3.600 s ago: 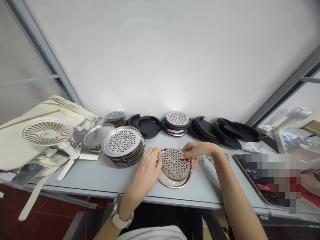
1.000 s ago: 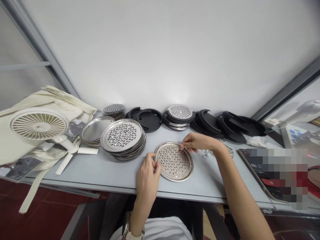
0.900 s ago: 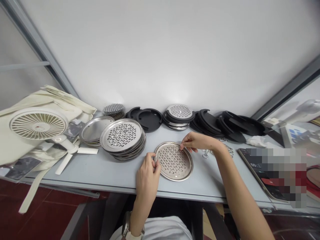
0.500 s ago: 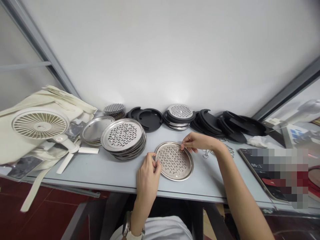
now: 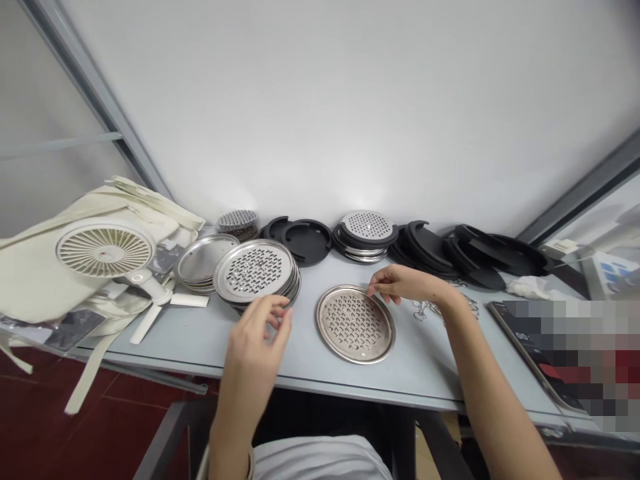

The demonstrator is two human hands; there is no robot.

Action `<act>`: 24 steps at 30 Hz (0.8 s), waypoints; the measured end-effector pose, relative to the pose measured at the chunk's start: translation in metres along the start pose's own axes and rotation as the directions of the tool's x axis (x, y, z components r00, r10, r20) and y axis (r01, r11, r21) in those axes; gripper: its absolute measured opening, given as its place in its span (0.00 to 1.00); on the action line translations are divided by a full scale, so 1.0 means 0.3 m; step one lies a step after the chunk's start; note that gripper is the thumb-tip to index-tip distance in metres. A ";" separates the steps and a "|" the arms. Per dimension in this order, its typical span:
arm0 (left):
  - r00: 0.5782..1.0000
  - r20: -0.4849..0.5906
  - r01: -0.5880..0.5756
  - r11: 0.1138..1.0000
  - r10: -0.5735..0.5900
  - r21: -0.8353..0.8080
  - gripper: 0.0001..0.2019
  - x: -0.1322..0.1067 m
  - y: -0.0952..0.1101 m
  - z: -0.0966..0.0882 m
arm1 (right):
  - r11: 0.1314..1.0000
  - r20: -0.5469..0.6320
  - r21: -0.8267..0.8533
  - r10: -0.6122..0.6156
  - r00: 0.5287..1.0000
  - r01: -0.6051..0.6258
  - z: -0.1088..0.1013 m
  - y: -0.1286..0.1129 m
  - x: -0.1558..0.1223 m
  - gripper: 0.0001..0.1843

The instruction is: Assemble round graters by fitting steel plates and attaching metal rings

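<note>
A round metal grater plate (image 5: 356,325) with raised slotted teeth lies flat on the table in front of me. At its upper right rim, my right hand (image 5: 395,283) pinches the edge between thumb and fingers. My left hand (image 5: 257,343) is in the air left of the plate, fingers curved and apart, holding nothing. Just beyond it stands a stack of similar grater plates (image 5: 256,270), whose near edge it partly hides. Close to my right hand lie some thin metal wire pieces (image 5: 421,311).
Plain metal discs (image 5: 206,259) are stacked farther left, beside a white fan (image 5: 106,250) and a cream bag (image 5: 30,280). Along the wall sit black round holders (image 5: 310,241) and a perforated disc (image 5: 367,225) on a pile. A tablet-like device (image 5: 515,347) lies right.
My left hand has let go of the grater plate's left rim and moved left toward the stack. My right hand remains at the plate's upper right edge. The view has shifted slightly.
</note>
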State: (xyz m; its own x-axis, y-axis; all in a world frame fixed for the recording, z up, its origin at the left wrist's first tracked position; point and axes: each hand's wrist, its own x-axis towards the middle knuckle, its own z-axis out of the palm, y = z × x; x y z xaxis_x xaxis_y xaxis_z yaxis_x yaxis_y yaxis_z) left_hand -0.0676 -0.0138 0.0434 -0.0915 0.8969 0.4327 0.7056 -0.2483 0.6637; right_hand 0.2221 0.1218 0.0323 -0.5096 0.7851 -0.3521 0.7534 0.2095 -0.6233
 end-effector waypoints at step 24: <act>0.984 -0.152 -0.069 0.990 0.088 0.125 0.06 0.069 -0.035 -0.002 | 0.999 -0.008 0.040 0.026 1.000 -0.026 0.010 -0.034 -0.009 0.19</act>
State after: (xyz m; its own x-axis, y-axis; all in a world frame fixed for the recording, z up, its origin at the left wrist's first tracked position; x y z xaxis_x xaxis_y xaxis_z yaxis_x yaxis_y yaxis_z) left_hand -0.0773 0.0072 0.0456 -0.1354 0.8053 0.5771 0.7928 -0.2613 0.5506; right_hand 0.2144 0.1158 0.0376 -0.4868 0.7946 -0.3628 0.7488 0.1657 -0.6418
